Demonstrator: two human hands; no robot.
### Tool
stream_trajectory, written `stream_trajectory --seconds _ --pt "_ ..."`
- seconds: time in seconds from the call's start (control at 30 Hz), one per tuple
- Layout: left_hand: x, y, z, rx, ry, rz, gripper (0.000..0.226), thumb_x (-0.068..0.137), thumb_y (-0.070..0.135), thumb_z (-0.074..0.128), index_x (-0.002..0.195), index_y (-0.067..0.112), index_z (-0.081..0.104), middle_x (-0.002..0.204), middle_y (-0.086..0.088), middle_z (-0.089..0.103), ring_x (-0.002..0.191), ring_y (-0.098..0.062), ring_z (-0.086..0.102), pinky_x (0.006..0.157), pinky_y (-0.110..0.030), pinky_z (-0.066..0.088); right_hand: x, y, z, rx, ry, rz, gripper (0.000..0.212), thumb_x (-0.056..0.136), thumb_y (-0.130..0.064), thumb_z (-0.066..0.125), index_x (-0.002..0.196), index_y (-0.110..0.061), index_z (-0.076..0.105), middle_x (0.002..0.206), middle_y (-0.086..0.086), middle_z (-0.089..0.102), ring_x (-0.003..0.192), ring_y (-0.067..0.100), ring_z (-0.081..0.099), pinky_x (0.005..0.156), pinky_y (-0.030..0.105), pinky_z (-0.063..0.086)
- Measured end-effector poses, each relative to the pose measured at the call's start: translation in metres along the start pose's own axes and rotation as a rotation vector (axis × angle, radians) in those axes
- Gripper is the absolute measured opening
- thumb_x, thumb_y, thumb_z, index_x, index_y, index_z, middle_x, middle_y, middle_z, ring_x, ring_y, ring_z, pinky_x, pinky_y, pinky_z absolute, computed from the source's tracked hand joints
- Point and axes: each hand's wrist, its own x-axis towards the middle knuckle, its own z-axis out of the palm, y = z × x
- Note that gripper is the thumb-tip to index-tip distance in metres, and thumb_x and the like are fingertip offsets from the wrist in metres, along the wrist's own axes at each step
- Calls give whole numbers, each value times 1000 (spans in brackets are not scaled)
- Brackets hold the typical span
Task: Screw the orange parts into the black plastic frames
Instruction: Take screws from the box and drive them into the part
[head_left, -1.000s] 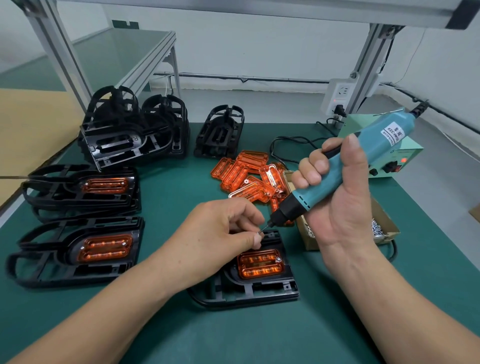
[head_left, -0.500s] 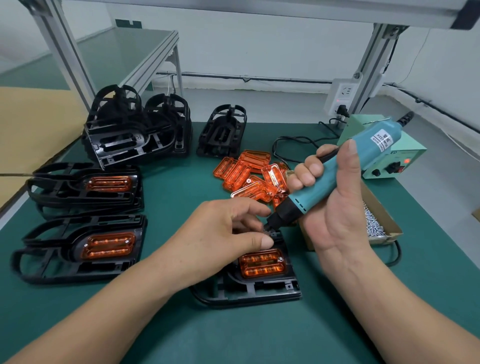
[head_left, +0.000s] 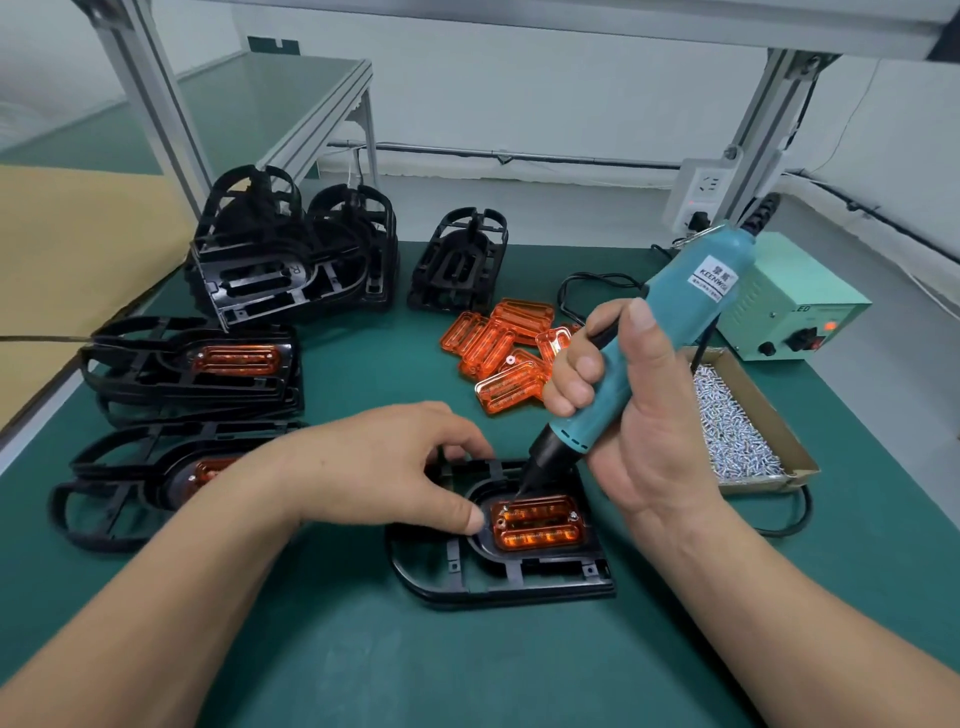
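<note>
On the left of the green mat (head_left: 337, 649), two finished frames lie one behind the other, the far one (head_left: 192, 369) showing its fitted orange piece, the near one (head_left: 119, 483) partly hidden by the left forearm. Far behind them stand stacked empty frames (head_left: 291, 260), with a smaller stack (head_left: 457, 265) to their right. Near the middle, the left hand (head_left: 374, 467) holds the frame (head_left: 498, 577) being worked on: its fingers bend over the far rim and its thumb tip presses down just left of the orange part (head_left: 537, 522), which sits in the frame's recess. Beyond that, loose parts (head_left: 498, 343) lie in a heap. To the right, the right hand (head_left: 634, 415) grips the teal screwdriver (head_left: 675, 322) in a closed fist, thumb up along the barrel; the tool tilts, its bit tip down at the part's far left corner. Just right of the hand sits a screw box (head_left: 779, 431), and behind it a power box (head_left: 789, 306).
</note>
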Motion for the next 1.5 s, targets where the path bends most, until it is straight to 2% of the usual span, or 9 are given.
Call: stream_trajectory --seconds 0.2,0.7,0.83,1.0,1.1,1.27,1.33,1.4,1.5 --pt "1 -1 2 -40 10 -14 57 79 57 87 129 46 65 114 19 57 101 4 55 90 -20 48 -2 -1 5 -25 -79 -1 35 90 -46 80 95 -16 63 69 1 49 55 13 48 55 27 45" --pt "4 -4 3 -59 26 -21 58 76 59 88 127 48 65 113 21 57 100 12 53 81 -9 40 -4 -4 25 -185 -208 1 44 91 -47 81 99 -10 57 70 7 49 54 20 49 55 31 45" --pt "2 2 2 -80 15 -32 44 77 56 89 112 53 63 114 19 58 100 11 53 82 -11 41 -2 -2 29 -241 -223 1 47 91 -49 80 99 -10 57 69 8 49 53 22 48 54 32 45" --pt "1 9 1 -138 5 -23 43 81 42 91 116 40 67 121 7 63 115 -6 59 104 -34 47 1 1 36 -312 -304 40 43 92 -50 79 100 -12 62 70 7 53 54 23 51 57 33 48" --pt "0 12 1 -146 4 -11 31 83 40 90 104 42 66 116 0 66 110 -12 62 103 -40 48 3 2 37 -368 -349 39 44 94 -51 76 98 -10 62 69 8 53 55 24 52 58 33 49" --pt "2 8 3 -209 -12 6 37 85 35 87 110 15 70 118 -20 68 112 -34 65 103 -55 50 4 4 42 -395 -376 82 37 92 -53 77 99 -18 67 67 8 53 55 24 52 60 35 48" --pt "2 6 4 -226 -4 16 31 85 31 88 105 17 70 111 -9 71 108 -26 66 101 -43 52 5 4 45 -417 -394 93 40 93 -53 77 93 -16 64 66 12 51 54 26 51 60 35 47" --pt "2 2 6 -243 22 17 27 84 29 90 99 25 68 99 11 71 97 -4 65 89 -17 51 4 5 47 -447 -421 108 46 93 -54 75 86 -11 59 64 17 49 53 28 49 59 35 46" --pt "3 1 8 -227 39 3 35 82 31 91 91 47 62 87 33 63 88 12 59 81 -4 44 2 7 48 -455 -440 127 46 92 -55 75 82 -13 57 63 15 48 52 30 47 58 37 44"
